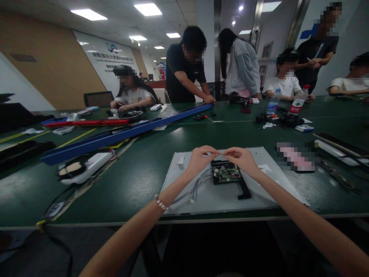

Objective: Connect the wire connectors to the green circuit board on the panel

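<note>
Above the far half of a grey metal panel (259, 200), my left hand (203, 158) and my right hand (240, 158) meet almost fingertip to fingertip. Each pinches with thumb and index finger at a thin, small thing, too small to name. Just below the fingers lies a green circuit board (227, 174) in a black frame with a hooked arm (245, 191) at its lower right. Grey cables (194, 189) run across the panel left of the board, under my left forearm. A small white piece (181, 159) sits near the panel's far left corner.
The panel rests on a green table (138, 184). Long blue rail (129, 132) and red bar (86, 123) lie at the left, with a white device (92, 165) nearer. At right are a pink phone-like thing (296, 157) and bottles (300, 100). Several people are across the table.
</note>
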{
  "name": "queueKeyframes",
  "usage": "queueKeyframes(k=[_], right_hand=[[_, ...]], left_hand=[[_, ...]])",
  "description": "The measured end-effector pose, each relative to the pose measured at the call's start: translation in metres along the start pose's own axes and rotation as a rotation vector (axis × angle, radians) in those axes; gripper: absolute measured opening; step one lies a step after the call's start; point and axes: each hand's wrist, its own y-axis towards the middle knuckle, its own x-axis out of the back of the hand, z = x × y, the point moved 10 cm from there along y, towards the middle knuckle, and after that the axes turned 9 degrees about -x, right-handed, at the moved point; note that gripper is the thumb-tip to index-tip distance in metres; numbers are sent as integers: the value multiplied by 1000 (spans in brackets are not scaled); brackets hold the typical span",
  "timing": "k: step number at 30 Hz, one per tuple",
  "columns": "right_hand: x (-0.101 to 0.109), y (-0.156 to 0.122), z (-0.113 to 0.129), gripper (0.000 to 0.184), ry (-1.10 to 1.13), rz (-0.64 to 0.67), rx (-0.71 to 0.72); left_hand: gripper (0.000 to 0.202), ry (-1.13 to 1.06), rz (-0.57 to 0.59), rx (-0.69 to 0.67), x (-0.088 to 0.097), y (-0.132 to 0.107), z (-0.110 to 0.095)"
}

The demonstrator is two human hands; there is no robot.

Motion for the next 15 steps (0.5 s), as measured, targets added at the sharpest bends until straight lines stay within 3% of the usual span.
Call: queueKeyframes(k=[5,9,12,15], right_hand=[[8,1,-2,19,14,-30,4],[15,4,15,14,-272,-81,124],[7,9,21,18,-674,-49,178],[-8,15,12,22,-899,26,129]], left_hand=[[12,33,24,20,-2,1,2],[21,241,111,55,-5,-7,8],[42,345,243,31,-17,-24,3],[81,334,390,52,-34,-46,5]])
